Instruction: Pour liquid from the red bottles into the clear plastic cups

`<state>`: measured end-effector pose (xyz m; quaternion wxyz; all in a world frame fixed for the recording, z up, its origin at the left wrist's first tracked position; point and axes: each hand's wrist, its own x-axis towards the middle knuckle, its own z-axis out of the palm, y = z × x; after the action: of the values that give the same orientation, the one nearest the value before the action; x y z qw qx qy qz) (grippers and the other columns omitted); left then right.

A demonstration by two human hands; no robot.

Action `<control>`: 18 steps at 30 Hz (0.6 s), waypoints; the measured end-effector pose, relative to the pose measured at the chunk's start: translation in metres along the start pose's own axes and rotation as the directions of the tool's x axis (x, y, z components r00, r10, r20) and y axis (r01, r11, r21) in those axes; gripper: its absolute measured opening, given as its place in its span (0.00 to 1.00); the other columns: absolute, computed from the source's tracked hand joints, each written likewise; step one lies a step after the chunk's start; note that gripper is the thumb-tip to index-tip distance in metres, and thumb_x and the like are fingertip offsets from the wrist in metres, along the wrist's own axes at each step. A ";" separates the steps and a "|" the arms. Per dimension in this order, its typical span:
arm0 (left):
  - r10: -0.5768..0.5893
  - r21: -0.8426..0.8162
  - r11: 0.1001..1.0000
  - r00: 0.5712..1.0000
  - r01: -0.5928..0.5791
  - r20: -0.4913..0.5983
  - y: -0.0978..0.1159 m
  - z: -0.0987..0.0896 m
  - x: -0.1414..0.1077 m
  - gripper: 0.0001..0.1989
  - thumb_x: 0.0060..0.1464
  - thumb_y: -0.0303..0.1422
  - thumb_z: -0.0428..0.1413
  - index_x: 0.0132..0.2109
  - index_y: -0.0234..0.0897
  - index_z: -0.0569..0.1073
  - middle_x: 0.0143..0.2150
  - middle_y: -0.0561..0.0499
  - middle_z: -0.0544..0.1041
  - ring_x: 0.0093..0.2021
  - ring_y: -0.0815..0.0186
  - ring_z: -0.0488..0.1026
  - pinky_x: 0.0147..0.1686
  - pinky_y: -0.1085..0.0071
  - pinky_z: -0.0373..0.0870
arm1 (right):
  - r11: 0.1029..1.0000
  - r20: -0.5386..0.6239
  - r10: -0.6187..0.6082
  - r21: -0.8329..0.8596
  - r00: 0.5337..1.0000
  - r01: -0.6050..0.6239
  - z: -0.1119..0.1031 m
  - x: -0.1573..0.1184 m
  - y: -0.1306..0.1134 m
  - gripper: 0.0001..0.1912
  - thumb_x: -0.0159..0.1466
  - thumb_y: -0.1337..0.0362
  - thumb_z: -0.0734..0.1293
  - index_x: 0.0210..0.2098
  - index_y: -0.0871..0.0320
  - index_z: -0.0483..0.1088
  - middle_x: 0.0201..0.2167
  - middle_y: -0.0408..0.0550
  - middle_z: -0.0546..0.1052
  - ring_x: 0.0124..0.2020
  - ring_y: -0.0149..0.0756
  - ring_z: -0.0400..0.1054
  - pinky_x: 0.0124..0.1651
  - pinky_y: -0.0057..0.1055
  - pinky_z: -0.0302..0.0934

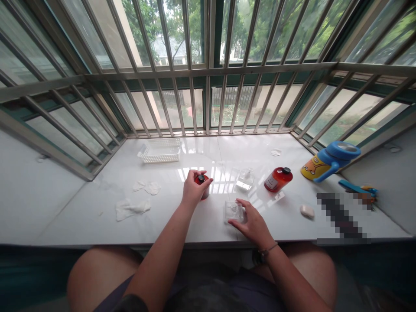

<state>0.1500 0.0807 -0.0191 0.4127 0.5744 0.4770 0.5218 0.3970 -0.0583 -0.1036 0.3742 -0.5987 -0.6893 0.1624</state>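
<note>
My left hand (194, 186) is closed around the top of a small red bottle (205, 195) with a black cap (201, 178); the bottle stands upright and the hand covers part of it. Fingers and thumb of my right hand (250, 220) grip the right side of a clear square container (232, 211) on the white counter. Farther back sits a second clear container (245, 179), with something white at its front. To its right is another red bottle (276, 180) with a black cap and a pale label.
A white perforated basket (160, 151) is at the back left. Crumpled tissues (132, 209) lie in front of it. On the right are a blue and yellow cup (329, 160), a white earbud-like case (307, 211) and a blue strap (354, 187). Metal bars (208, 104) line the window behind.
</note>
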 end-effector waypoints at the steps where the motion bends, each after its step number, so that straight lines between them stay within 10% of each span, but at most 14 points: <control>1: 0.002 0.008 1.000 1.000 -0.002 0.008 0.000 0.000 0.000 0.20 0.54 0.38 0.73 0.44 0.44 0.70 0.57 0.45 0.83 0.56 0.54 0.81 0.60 0.52 0.74 | 1.000 0.002 0.002 0.002 1.000 -0.002 0.000 0.000 0.000 0.38 0.65 0.44 0.76 0.68 0.49 0.63 0.63 0.54 0.75 0.62 0.55 0.73 0.63 0.55 0.72; 18: -0.008 0.087 0.996 0.995 0.000 0.096 0.004 -0.004 0.002 0.11 0.56 0.39 0.69 0.40 0.42 0.76 0.57 0.44 0.82 0.56 0.52 0.80 0.60 0.51 0.74 | 1.000 0.001 0.008 0.006 1.000 -0.008 0.000 0.000 0.001 0.38 0.64 0.44 0.76 0.67 0.49 0.63 0.63 0.55 0.75 0.62 0.56 0.73 0.63 0.56 0.72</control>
<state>0.1466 0.0820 -0.0142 0.4109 0.6153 0.4799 0.4715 0.3972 -0.0585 -0.1043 0.3750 -0.6002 -0.6866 0.1665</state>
